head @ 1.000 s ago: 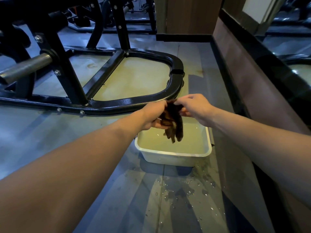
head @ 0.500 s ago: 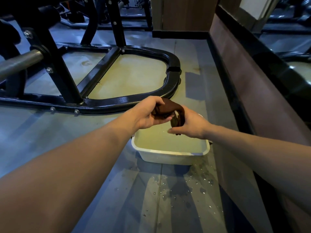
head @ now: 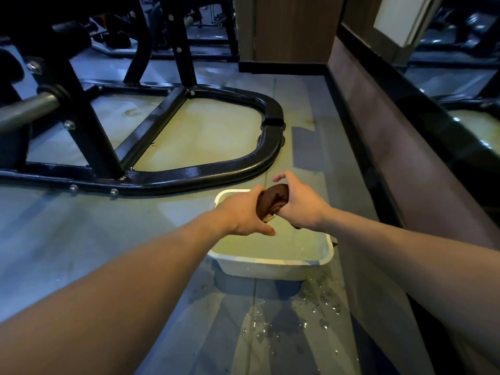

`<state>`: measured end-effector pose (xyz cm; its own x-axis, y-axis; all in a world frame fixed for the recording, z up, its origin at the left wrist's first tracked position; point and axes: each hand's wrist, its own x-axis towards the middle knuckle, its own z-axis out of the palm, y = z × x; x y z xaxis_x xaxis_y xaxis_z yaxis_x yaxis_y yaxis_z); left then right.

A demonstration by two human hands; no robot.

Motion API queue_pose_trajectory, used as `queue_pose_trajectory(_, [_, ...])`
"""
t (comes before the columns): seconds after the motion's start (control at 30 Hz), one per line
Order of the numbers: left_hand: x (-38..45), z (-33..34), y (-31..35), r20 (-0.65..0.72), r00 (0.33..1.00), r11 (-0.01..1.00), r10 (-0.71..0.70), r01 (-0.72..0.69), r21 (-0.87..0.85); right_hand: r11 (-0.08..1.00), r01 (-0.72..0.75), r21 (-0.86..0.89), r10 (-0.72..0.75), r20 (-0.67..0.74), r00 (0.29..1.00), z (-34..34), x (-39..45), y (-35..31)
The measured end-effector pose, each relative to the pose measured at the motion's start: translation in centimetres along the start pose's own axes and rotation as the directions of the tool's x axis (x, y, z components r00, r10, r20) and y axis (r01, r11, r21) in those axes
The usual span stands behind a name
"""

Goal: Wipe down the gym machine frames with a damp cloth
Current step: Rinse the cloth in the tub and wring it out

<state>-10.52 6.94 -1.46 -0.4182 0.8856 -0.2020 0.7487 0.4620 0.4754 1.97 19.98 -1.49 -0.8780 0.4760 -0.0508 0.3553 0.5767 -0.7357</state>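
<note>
A dark brown wet cloth point(head: 273, 198) is bunched into a twisted roll between both hands, just above a white basin point(head: 270, 262) of water on the floor. My left hand point(head: 243, 215) grips the roll's near end and my right hand point(head: 300, 204) grips its far end, index finger lifted. The black gym machine frame point(head: 205, 171) lies on the floor just beyond the basin, its curved base tube a short way from my hands. Most of the cloth is hidden inside my fists.
Water drops and wet patches point(head: 292, 318) spot the floor in front of the basin. A low wall with a dark ledge point(head: 392, 147) runs along the right. A steel bar point(head: 24, 110) juts out at the left, and more machines stand behind.
The cloth hung loose over the basin a second ago; both hands have since bunched it up and twisted it into a tight roll, moving lower over the water.
</note>
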Motion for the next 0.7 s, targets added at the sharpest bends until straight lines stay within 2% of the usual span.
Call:
queue_pose_trajectory(0.03, [-0.2,-0.3,-0.1,-0.066,0.998,0.989,0.021,-0.011,0.146,1.000,-0.011,0.003,0.011,0.043,0.999,-0.1,0.0,-0.1])
queue_pose_trajectory(0.1, [-0.3,-1.2,-0.2,-0.104,0.994,0.943,0.036,0.000,0.332,0.987,-0.006,-0.162,0.025,0.117,0.993,0.0,-0.2,0.1])
queue_pose_trajectory(0.17, [-0.3,-1.7,-0.1,-0.096,0.995,0.936,0.009,0.026,0.352,0.929,0.045,-0.366,-0.004,0.111,0.994,0.4,-0.4,0.5])
queue_pose_trajectory(0.23, [-0.2,-1.7,0.0,-0.063,0.997,0.972,-0.045,0.058,0.228,0.907,0.080,-0.412,-0.058,0.065,0.996,0.7,-0.3,0.8])
queue_pose_trajectory(0.3, [-0.1,-1.3,-0.3,-0.028,0.998,0.997,-0.056,0.057,0.056,0.923,0.051,-0.381,-0.039,0.038,0.998,0.3,-0.1,1.2])
queue_pose_trajectory(0.37, [-0.3,-1.3,-0.8,-0.045,0.999,1.000,-0.023,0.023,-0.002,0.951,-0.028,-0.309,0.042,0.040,0.998,-0.4,0.1,1.5])
queue_pose_trajectory(0.47, [-0.4,-1.5,-1.4,-0.060,0.998,0.999,-0.015,0.012,-0.048,0.982,-0.166,-0.086,0.174,0.086,0.981,-1.0,0.2,1.4])
queue_pose_trajectory(0.53, [-0.6,-1.5,-1.6,-0.026,0.998,0.991,-0.051,0.047,-0.126,0.965,-0.244,0.097,0.226,0.167,0.960,-0.9,0.3,1.2])
queue_pose_trajectory(0.6, [-0.9,-1.7,-1.6,0.010,0.995,0.966,-0.099,0.099,-0.239,0.931,-0.301,0.208,0.261,0.199,0.945,-0.7,0.3,0.7])
queue_pose_trajectory(0.7, [-1.6,-2.1,-1.2,0.096,0.970,0.846,-0.224,0.243,-0.474,0.925,-0.309,0.222,0.286,0.131,0.949,-0.2,0.4,0.0])
